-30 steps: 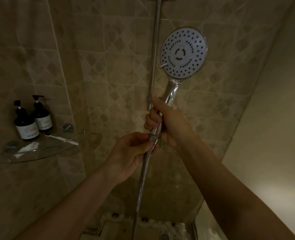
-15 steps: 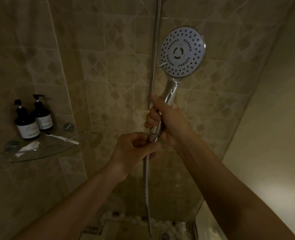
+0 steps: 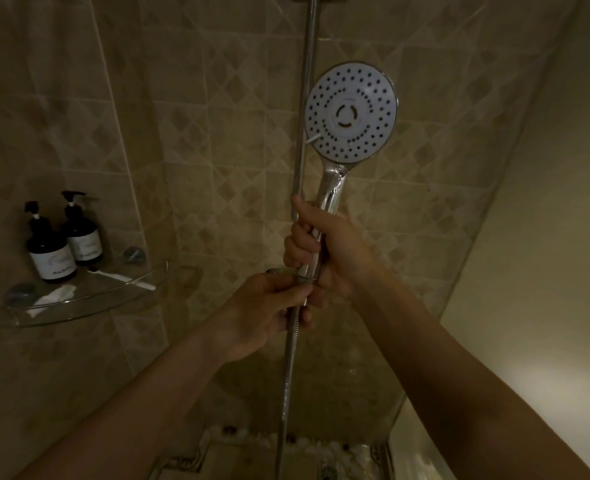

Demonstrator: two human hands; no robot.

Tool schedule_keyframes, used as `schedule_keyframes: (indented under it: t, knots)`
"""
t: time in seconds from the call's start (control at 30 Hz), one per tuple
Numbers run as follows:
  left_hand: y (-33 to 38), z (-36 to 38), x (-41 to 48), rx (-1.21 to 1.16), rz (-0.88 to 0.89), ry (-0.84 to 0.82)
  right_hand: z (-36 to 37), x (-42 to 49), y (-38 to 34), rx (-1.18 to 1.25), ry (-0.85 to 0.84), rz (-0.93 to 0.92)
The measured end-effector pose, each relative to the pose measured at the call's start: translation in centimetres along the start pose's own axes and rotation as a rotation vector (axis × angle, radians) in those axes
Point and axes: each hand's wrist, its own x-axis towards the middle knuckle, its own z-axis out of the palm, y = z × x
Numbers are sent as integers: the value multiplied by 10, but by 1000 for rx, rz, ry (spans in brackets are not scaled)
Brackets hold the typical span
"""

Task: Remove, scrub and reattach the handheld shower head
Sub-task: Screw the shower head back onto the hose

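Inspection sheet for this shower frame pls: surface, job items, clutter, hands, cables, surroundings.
Surface: glass corner shelf fixed to the tiled wall.
Job's things: shower head held upright, spray face toward the camera, beside the slide rail; no scrubbing tool seen.
Clutter: two dark pump bottles and a white scrap on the shelf.
Hands: right hand grips the shower head's handle; left hand pinches the hose end at the handle's base.
Cables: nothing seen; the hose hangs down toward the floor.
Surroundings: dim light; floor drain below.
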Motion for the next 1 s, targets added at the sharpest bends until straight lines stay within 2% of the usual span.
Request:
schedule_keyframes:
  t: [0.07, 0.3, 0.43, 0.63, 0.77, 0.9, 1.0]
  knots:
    - [0, -2, -1, 8, 7, -10, 1, 0, 0, 2, 3, 8]
    - [-3, 3, -2, 74, 135, 176, 6, 2, -8, -179, 164, -12]
    - [-2, 10, -1, 106, 165, 266, 8, 6, -11, -125, 299, -35]
    - [-2, 24, 2, 222, 283, 504, 6, 12, -11, -138, 383, -64]
    - [-2, 26, 3, 195, 294, 418, 1, 11, -14, -122, 278, -38]
    - [-3, 20, 5, 152, 174, 225, -1, 11, -21, -141, 184, -41]
    - [-4, 13, 8, 150, 152, 192, 1, 11, -23, -206, 140, -77]
